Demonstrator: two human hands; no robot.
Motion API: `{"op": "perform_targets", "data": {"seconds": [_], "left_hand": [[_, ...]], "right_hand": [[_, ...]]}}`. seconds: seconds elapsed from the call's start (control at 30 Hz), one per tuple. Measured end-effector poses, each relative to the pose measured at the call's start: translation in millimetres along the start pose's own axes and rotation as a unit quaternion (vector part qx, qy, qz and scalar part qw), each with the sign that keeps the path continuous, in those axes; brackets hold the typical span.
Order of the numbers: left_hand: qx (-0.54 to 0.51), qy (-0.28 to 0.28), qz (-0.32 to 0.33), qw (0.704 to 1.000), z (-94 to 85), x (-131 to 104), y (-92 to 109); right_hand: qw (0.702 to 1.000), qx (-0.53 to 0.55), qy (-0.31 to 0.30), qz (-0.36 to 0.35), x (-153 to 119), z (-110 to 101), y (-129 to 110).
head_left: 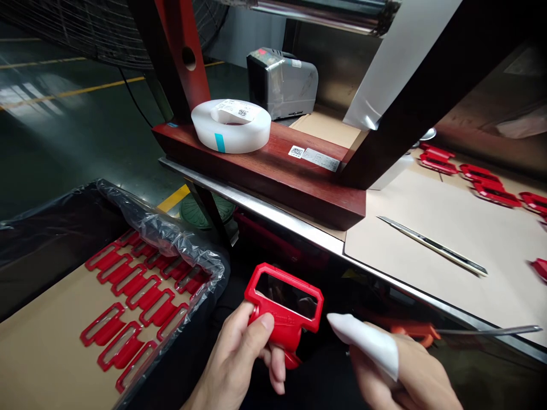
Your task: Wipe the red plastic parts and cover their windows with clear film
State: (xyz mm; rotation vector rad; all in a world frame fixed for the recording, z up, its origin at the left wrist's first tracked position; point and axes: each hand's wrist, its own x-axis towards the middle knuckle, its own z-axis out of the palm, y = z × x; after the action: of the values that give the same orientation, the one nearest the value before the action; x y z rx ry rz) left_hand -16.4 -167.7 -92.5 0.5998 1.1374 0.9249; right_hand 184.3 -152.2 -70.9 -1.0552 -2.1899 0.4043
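My left hand [243, 347] is closed around the lower part of a red plastic frame [284, 296], thumb on its front face. The frame has a long rectangular window with a dark, glossy look. To its right, my right hand [401, 364] is closed, and a white cover [365, 339] wraps its index finger, which points at the frame without touching it. From behind that hand sticks out an orange-handled tool [414, 331] with a long thin metal end aimed right. The hand hides how it is gripped.
Left, a plastic-lined bin [38, 336] holds rows of red frames. A tape roll [233, 136] sits on a red-brown beam [265, 171], before a grey machine [286, 82]. A utility knife [431, 245] and more red parts [491, 185] lie on the right-hand table [384, 256].
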Motion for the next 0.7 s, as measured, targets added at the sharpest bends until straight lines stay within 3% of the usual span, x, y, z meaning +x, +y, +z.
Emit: {"op": "perform_targets", "data": {"seconds": [0.37, 0.7], "left_hand": [[0.01, 0.006, 0.004, 1.0, 8.8, -5, 3], [0.003, 0.013, -0.005, 1.0, 17.5, -8, 1]], "right_hand": [[0.999, -0.02, 0.048, 0.005, -16, -4, 0], [0.993, -0.068, 0.027, -0.095, -9, 5, -1]]}}
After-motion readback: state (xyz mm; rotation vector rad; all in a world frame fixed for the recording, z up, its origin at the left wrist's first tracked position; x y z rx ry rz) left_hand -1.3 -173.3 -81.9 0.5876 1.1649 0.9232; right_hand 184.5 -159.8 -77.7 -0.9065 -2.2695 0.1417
